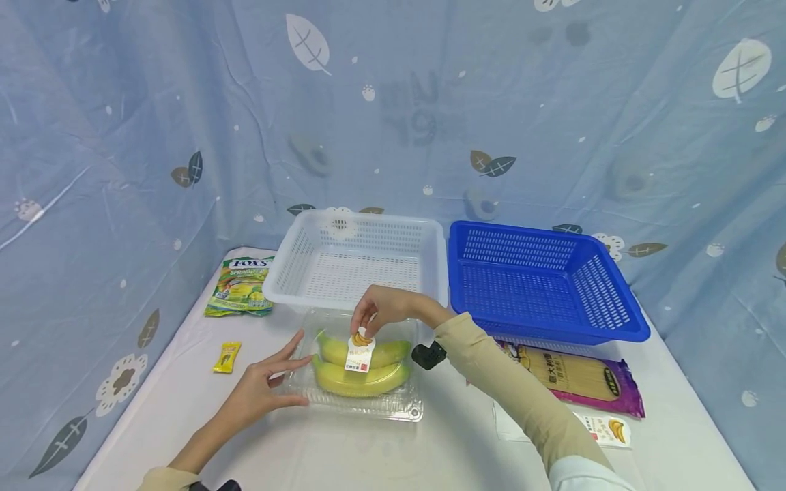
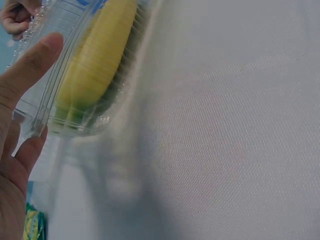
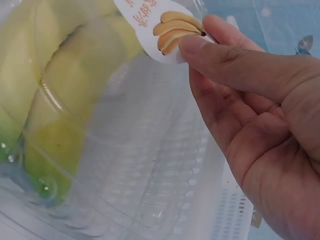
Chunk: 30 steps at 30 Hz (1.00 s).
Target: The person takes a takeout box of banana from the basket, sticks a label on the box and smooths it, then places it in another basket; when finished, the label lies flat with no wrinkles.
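Note:
Two yellow bananas with greenish ends (image 1: 359, 380) lie inside a clear plastic clamshell box (image 1: 393, 410) on the white table. My left hand (image 1: 258, 387) grips the box at its left side, thumb and fingers spread. In the left wrist view, the box edge (image 2: 42, 95) sits between its digits. Above the lid, my right hand (image 1: 385, 307) pinches the rounded top of a white label (image 1: 358, 358) between thumb and index finger. A banana picture (image 3: 172, 32) shows at that end in the right wrist view. The label's lower part overlaps the lid over the bananas.
Behind the box stand a white basket (image 1: 356, 303) and a blue basket (image 1: 552, 334). A green candy bag (image 1: 242, 286) and a small yellow packet (image 1: 227, 357) lie left. At right are a noodle pack (image 1: 571, 375) and another banana label (image 1: 604, 429), partly behind my right sleeve.

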Tool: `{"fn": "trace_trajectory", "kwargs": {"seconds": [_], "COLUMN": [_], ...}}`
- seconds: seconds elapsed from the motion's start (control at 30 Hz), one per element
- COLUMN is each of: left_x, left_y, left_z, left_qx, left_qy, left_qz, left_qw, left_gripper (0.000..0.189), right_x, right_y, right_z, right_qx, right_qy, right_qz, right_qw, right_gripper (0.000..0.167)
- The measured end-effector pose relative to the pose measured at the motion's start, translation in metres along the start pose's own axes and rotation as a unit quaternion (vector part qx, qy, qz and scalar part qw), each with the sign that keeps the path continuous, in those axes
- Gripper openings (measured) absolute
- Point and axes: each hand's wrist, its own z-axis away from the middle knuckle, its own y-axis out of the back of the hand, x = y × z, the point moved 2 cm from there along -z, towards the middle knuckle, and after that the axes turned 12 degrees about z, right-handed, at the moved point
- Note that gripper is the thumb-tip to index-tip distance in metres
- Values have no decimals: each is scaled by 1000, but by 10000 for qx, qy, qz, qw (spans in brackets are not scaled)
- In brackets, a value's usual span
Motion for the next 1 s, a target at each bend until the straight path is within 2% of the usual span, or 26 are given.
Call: {"fn": "trace_trajectory", "kwargs": {"seconds": [0.17,0.33,0.43,0.67,0.87,0.93,1.0], "left_x": [0,1,1,2,1,0,-1], "left_y": [0,0,0,1,0,0,0], "left_z": [0,0,0,0,0,0,0], "left_qx": [-5,-6,-25,-36,-21,-24,-27], "left_qy": [-47,-80,-83,-72,-85,-70,-63], "left_qz": [-14,-27,-31,-23,-20,-12,-31], "left_qw": [10000,10000,10000,10000,10000,10000,10000], "left_gripper": [70,71,71,71,71,71,71], "right_x": [-1,-2,-3,-4,-3,-1,1], "right_y": [-3,-6,-9,-16,-24,-27,-32], "right_z": [-1,-1,0,5,13,15,17], "right_qx": [42,173,292,661,1403,1791,2101], "right_qy": [101,11,-24,186,396,406,353], "right_qz": [274,543,659,1166,1405,1257,741], "right_qw": [9996,9984,9974,9908,9793,9749,9742], "right_gripper": [17,17,18,19,25,27,27]}}
